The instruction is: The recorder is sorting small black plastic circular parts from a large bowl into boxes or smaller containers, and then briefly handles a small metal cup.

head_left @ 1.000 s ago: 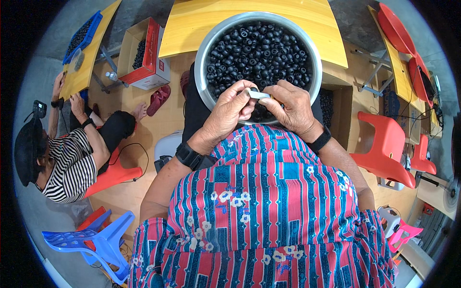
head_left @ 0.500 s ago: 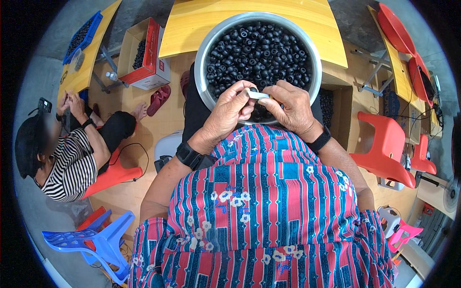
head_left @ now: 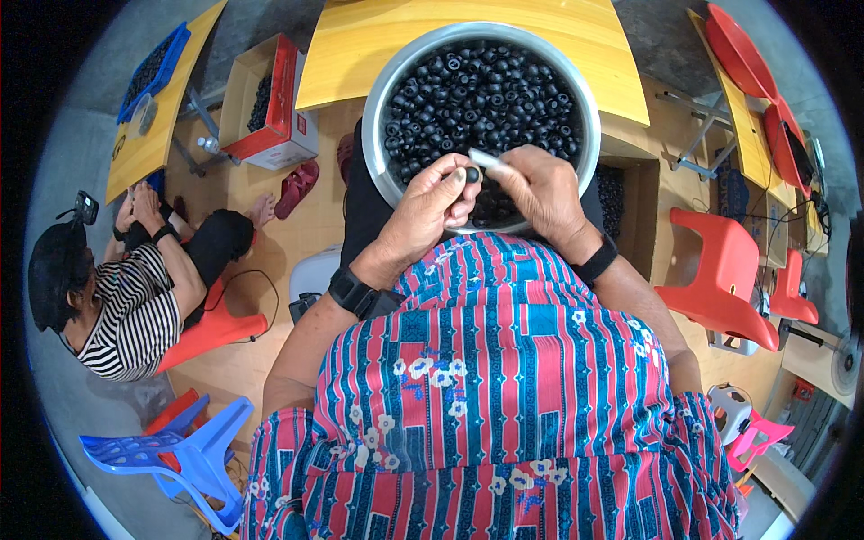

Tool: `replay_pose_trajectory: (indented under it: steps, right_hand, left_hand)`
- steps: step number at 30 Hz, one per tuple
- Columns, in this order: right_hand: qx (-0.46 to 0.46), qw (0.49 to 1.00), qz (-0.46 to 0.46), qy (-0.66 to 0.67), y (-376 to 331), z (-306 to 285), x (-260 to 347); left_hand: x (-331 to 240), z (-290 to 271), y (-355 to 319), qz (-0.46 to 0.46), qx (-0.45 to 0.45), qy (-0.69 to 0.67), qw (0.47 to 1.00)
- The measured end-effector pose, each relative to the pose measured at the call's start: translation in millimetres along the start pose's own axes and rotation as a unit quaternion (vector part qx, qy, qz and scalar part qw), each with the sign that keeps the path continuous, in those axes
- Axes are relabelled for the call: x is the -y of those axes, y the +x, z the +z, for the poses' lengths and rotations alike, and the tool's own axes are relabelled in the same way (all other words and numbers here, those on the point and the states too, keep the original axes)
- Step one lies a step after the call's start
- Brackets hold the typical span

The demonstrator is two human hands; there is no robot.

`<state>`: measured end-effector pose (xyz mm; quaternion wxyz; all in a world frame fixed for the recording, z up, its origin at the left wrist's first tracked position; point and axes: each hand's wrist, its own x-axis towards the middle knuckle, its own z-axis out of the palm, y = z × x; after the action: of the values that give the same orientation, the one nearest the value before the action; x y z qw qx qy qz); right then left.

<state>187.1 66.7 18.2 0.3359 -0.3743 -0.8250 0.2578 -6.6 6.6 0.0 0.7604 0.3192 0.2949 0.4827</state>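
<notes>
A wide metal basin (head_left: 373,135) in front of me holds a heap of small black rounded parts (head_left: 486,94), several showing a hole in one end. Over its near side, my left hand (head_left: 430,205) pinches one such black part (head_left: 472,175) between thumb and fingertips. My right hand (head_left: 545,191) is closed on a small flat whitish blade-like tool (head_left: 483,157), whose exact kind I cannot make out. The tool's free end points left, just above the black part and apart from it. The right fingers hide the rest of the tool.
A yellow wooden table (head_left: 346,63) stands beyond the basin. An open carton (head_left: 643,202) of black parts sits low to its right, near a red stool (head_left: 715,261). Left are a red-and-white box (head_left: 288,130), a maroon slipper (head_left: 297,187) and a seated person (head_left: 135,306) in stripes.
My right hand has lifted the whitish tool up and off the black part, tilting it. The black part now shows plainly in my left hand, which has hardly moved.
</notes>
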Motion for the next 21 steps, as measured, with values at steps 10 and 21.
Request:
replay_pose_trajectory:
  steps: [10, 21]
  right_hand:
    - [-0.077, 0.972, 0.151, 0.164, -3.3, -4.5, -7.6]
    - [-0.120, 0.937, 0.201, 0.260, -5.1, -9.1, -9.1]
  left_hand:
    - [-17.9, -2.8, -5.9, 0.026, -0.040, -0.150, 0.988]
    - [-17.2, 6.6, 10.3, 0.028, -0.103, 0.309, 0.945]
